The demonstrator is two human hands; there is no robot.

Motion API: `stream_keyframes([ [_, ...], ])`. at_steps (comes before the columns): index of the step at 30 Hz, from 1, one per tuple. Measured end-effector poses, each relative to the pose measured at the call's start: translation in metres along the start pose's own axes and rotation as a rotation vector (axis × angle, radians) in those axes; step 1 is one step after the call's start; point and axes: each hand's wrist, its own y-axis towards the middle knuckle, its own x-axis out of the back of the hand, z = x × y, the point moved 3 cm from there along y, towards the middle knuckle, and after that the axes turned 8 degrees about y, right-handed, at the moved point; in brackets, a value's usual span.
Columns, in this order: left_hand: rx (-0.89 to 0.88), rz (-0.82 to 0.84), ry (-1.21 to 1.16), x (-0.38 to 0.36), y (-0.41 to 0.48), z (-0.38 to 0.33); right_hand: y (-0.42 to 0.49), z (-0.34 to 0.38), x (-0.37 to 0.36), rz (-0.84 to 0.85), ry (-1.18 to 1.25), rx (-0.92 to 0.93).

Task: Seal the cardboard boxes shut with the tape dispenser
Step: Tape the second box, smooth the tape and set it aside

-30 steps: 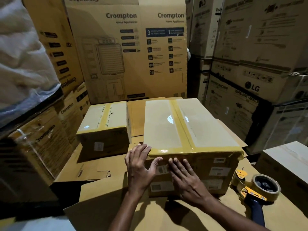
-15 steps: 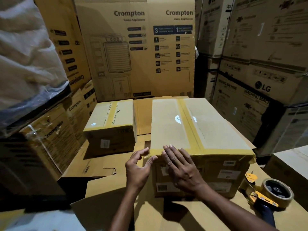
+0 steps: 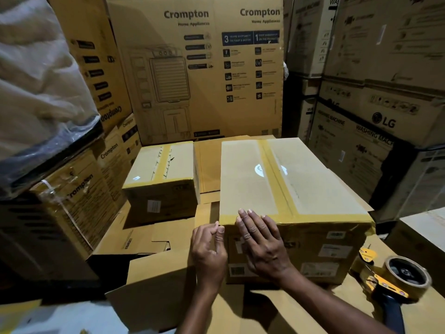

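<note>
Taped boxes sitting shut.
The larger box (image 3: pixel 277 184) is standing right of the smaller box (image 3: pixel 163 169), tape dispenser (image 3: pixel 395 283) lying further right.

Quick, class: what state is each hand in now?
Left hand: curled at the box corner; grip cannot be told.
Right hand: open, pressing the box.

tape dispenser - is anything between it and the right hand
Nothing visible does. The right hand rests flat on the near face of the large taped box, and the tape dispenser lies on flat cardboard to its right, with only bare cardboard between them.
</note>
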Motion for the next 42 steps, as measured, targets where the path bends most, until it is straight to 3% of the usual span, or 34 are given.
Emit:
stream_keyframes([
  [7, -0.154, -0.13, 0.271, -0.016, -0.015, -0.004, 0.0, 0.001, 0.001, -0.008, 0.017, -0.012],
  [14, -0.226, -0.029, 0.289, -0.003, -0.017, 0.013, 0.0, 0.002, -0.002, -0.035, 0.033, -0.002],
  [20, -0.579, 0.134, 0.413, -0.002, -0.041, 0.024, -0.003, -0.001, -0.003, -0.017, 0.051, 0.008],
  [25, -0.502, -0.047, 0.336, 0.008, -0.009, 0.003, 0.004, 0.003, 0.003, -0.075, 0.12, -0.066],
  [28, -0.529, 0.026, 0.35, -0.001, 0.013, -0.001, 0.013, 0.0, 0.01, -0.098, 0.144, -0.082],
  [33, -0.544, 0.077, 0.313, -0.001, 0.019, 0.005, 0.009, -0.028, 0.023, -0.014, 0.078, 0.091],
  [42, -0.468, 0.048, 0.349, -0.001, 0.012, -0.002, -0.048, -0.119, 0.074, -0.043, 0.035, -0.003],
])
